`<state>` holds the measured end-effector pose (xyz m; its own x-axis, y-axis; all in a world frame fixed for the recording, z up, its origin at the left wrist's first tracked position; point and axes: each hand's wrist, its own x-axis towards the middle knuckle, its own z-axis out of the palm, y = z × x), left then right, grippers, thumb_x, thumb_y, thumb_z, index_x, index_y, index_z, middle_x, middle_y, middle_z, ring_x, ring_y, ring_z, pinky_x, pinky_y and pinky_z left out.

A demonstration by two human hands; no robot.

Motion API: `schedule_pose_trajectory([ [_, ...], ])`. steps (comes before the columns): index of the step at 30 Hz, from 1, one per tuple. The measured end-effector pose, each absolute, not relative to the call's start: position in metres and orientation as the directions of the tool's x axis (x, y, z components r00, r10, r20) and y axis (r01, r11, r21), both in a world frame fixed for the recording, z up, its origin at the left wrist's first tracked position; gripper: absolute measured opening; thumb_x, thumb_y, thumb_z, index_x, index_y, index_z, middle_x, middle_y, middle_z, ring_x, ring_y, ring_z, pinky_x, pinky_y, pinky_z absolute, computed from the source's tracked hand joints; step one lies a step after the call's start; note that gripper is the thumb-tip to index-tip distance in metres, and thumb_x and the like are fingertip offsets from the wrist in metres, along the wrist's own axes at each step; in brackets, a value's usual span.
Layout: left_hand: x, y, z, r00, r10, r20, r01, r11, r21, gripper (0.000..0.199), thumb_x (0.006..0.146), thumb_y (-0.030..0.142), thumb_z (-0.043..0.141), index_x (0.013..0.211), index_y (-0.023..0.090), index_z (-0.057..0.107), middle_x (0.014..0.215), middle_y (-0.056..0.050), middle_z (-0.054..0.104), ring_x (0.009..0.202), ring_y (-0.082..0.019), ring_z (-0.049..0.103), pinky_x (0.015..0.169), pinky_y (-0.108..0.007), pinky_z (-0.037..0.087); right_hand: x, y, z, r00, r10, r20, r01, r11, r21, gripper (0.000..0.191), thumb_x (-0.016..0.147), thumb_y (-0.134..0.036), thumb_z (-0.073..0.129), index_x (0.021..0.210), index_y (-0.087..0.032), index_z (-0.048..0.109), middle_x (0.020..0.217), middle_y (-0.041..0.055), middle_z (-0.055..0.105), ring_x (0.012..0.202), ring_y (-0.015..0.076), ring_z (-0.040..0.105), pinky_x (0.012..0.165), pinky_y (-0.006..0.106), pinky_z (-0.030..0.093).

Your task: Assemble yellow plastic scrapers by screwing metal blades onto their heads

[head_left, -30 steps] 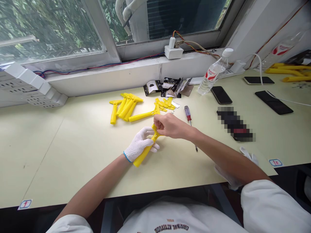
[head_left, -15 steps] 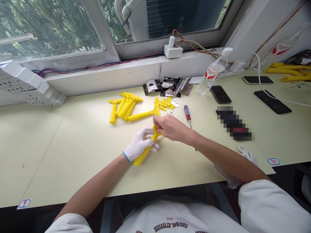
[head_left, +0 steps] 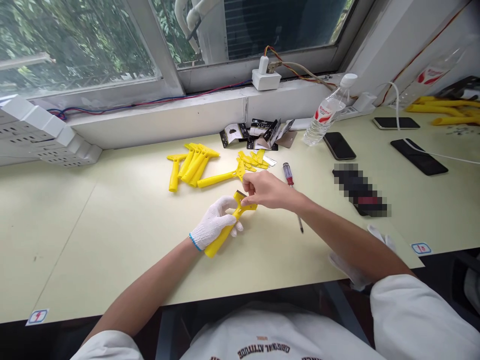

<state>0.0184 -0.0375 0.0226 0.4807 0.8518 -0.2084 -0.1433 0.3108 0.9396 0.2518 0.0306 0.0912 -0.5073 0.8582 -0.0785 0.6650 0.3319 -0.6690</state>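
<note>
My left hand [head_left: 214, 224], in a white knit glove with a blue cuff edge, wraps round the handle of a yellow scraper [head_left: 219, 242]. The scraper's head points away from me, with a dark blade edge showing at its end. My bare right hand [head_left: 268, 190] is over that head, fingers pinched against it; whatever they hold is hidden. Just beyond lies another yellow scraper [head_left: 219, 179], near small flat yellow pieces [head_left: 252, 160] and a silvery blade [head_left: 269, 160]. Right of my hand rests a screwdriver [head_left: 288, 173] with a clear and red handle, partly behind my wrist.
Several yellow scrapers [head_left: 195, 164] are piled at the left. Black-and-white packaging cards [head_left: 262, 134] lie by the sill. To the right are a water bottle [head_left: 325, 112], a phone [head_left: 340, 146] and a blurred-out dark item [head_left: 360, 192]. A white glove [head_left: 350, 270] hangs at the table edge.
My right hand has shifted slightly right and toward me, uncovering more of the scraper's head and its dark blade edge. My left hand keeps its grip on the handle.
</note>
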Motion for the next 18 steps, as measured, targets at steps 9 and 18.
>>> schedule_pose_trajectory([
  [9,0.01,-0.027,0.02,0.498,0.819,-0.285,-0.253,0.451,0.856,0.056,0.081,0.018,0.073,0.136,0.021,0.061,0.152,-0.018,0.06,0.072,-0.015,0.075,0.055,-0.027,0.058,0.33,0.089,0.099,0.155,0.966,-0.207,0.982,-0.173,-0.071,0.05,0.095,-0.063,0.07,0.105,-0.014,0.071,0.107,0.0229,0.076,0.105,0.0354,0.07,0.075,0.039,0.045],
  [18,0.011,-0.026,0.025,0.532,0.798,-0.283,-0.225,0.456,0.861,0.056,0.082,0.018,0.069,0.137,0.019,0.062,0.153,-0.02,0.059,0.07,-0.016,0.075,0.054,-0.027,0.056,0.348,0.104,0.096,-0.228,0.837,-0.497,0.864,-0.061,-0.499,0.02,0.084,-0.03,0.074,0.069,-0.018,0.067,0.074,0.0097,0.076,0.059,0.0177,0.063,0.054,0.031,0.045],
])
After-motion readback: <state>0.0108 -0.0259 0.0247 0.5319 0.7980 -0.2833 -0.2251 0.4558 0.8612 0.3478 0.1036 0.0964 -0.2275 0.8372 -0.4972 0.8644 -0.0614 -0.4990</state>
